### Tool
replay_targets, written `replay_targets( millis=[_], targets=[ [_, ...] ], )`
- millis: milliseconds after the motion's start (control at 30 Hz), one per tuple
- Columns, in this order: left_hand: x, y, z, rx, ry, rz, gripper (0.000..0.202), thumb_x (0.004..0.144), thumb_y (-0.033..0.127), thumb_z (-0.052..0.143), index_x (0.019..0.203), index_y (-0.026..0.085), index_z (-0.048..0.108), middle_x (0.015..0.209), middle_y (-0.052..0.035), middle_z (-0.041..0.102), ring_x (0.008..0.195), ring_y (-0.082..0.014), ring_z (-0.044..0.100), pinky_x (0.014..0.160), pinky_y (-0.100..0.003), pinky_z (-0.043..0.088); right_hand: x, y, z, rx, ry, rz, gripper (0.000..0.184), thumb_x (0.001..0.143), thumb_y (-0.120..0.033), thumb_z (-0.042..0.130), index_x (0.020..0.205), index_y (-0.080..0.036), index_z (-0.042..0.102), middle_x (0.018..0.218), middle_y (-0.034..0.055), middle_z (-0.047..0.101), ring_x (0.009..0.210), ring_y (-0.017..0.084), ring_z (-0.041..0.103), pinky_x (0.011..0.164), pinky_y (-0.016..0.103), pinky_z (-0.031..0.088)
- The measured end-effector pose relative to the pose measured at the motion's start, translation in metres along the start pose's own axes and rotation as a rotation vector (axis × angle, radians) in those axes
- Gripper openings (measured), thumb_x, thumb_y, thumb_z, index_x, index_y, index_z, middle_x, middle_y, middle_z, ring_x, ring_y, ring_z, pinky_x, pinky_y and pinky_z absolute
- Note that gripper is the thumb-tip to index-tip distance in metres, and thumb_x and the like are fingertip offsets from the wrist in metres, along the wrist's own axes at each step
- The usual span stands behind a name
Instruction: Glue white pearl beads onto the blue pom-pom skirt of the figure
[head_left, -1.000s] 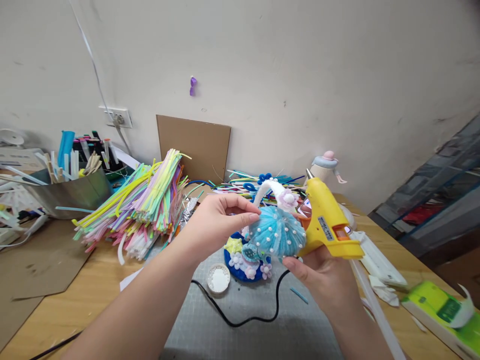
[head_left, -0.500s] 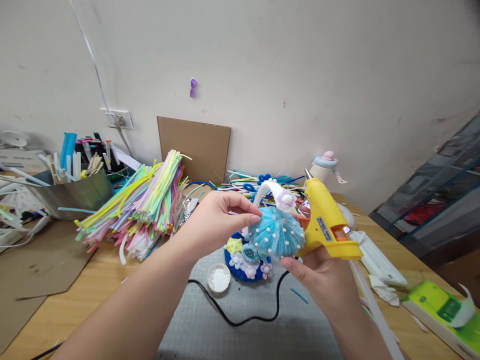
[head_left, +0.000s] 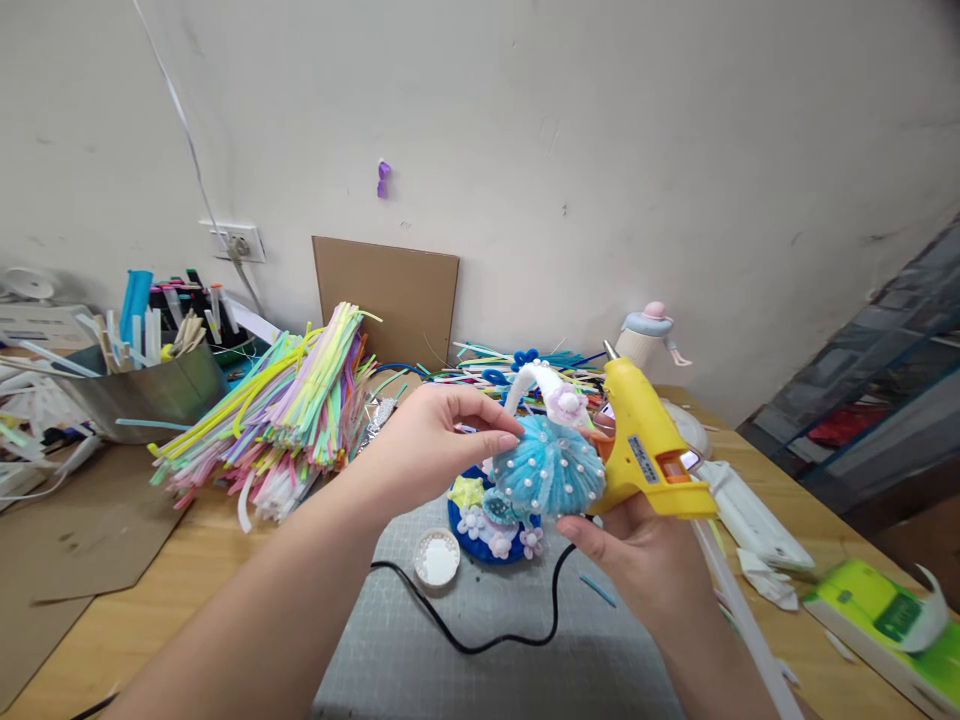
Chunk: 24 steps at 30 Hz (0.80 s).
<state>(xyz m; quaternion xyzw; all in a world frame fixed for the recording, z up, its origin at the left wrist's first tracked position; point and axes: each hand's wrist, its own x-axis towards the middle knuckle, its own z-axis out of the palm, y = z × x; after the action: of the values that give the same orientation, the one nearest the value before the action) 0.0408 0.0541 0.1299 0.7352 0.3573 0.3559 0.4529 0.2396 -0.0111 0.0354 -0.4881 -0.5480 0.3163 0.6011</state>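
A fluffy light-blue pipe-cleaner dome (head_left: pixel 551 467) studded with white pearls is held up over the grey cutting mat (head_left: pixel 487 640). My left hand (head_left: pixel 431 440) pinches its left edge with closed fingers. My right hand (head_left: pixel 637 555) is wrapped round the handle of a yellow hot glue gun (head_left: pixel 641 445), nozzle pointing up and back, and its fingers also prop the dome from below. Behind the dome arcs a white pipe-cleaner handle with a pink flower (head_left: pixel 564 404). Below sits a dark-blue round base (head_left: pixel 480 520) with small flowers and a yellow star.
The glue gun's black cord (head_left: pixel 480 635) loops over the mat. A small white lid of pearls (head_left: pixel 436 556) lies beside the base. A big pile of pastel pipe cleaners (head_left: pixel 285 410) lies left. A metal tub of tools (head_left: pixel 142 385), cardboard sheet (head_left: pixel 386 295), doll figure (head_left: pixel 649 335) and green box (head_left: pixel 885 625) stand around.
Both hands with the dome and glue gun have shifted very slightly left and up. The grips are the same.
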Motion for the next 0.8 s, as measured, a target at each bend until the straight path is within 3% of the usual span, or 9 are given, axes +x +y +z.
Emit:
replay_targets(
  millis=[200,400,600,800],
  targets=[
    [0.0002,-0.0013,0.0003,-0.035,0.01,-0.031,0.01,0.073,0.025,0.068,0.077,0.016,0.068,0.082,-0.0037,0.069,0.075,-0.0154,0.062,0.071,-0.03,0.05,0.001,-0.0056,0.004,0.004,0.009,0.018,0.064,0.063,-0.045,0.081,0.121,-0.033,0.058,0.128,0.0049,0.065,0.134,0.036,0.044,0.113,0.06,0.028],
    [-0.0003,0.0019,0.0011,0.021,-0.015,-0.018,0.009,0.074,0.025,0.065,0.075,0.016,0.067,0.081,-0.0031,0.067,0.074,-0.0148,0.059,0.07,-0.03,0.048,-0.0009,-0.001,0.0029,0.024,0.018,0.002,0.07,0.063,-0.042,0.083,0.126,-0.037,0.053,0.133,0.0028,0.061,0.136,0.034,0.041,0.114,0.057,0.029],
    [-0.0017,0.0045,0.0015,0.03,-0.015,-0.015,0.007,0.074,0.023,0.064,0.074,0.016,0.067,0.081,-0.0029,0.066,0.075,-0.0146,0.059,0.07,-0.03,0.047,0.0002,-0.0015,0.0032,0.017,0.009,0.008,0.07,0.063,-0.044,0.082,0.126,-0.036,0.053,0.132,0.0046,0.062,0.133,0.037,0.044,0.112,0.063,0.029],
    [-0.0023,0.0011,-0.0002,0.019,-0.022,-0.032,0.009,0.074,0.025,0.065,0.076,0.017,0.067,0.08,-0.0029,0.067,0.074,-0.0149,0.059,0.072,-0.031,0.048,0.0009,0.0011,0.0012,0.039,-0.01,-0.012,0.074,0.065,-0.038,0.083,0.13,-0.039,0.048,0.145,0.0014,0.05,0.137,0.034,0.041,0.114,0.057,0.03]
  ],
)
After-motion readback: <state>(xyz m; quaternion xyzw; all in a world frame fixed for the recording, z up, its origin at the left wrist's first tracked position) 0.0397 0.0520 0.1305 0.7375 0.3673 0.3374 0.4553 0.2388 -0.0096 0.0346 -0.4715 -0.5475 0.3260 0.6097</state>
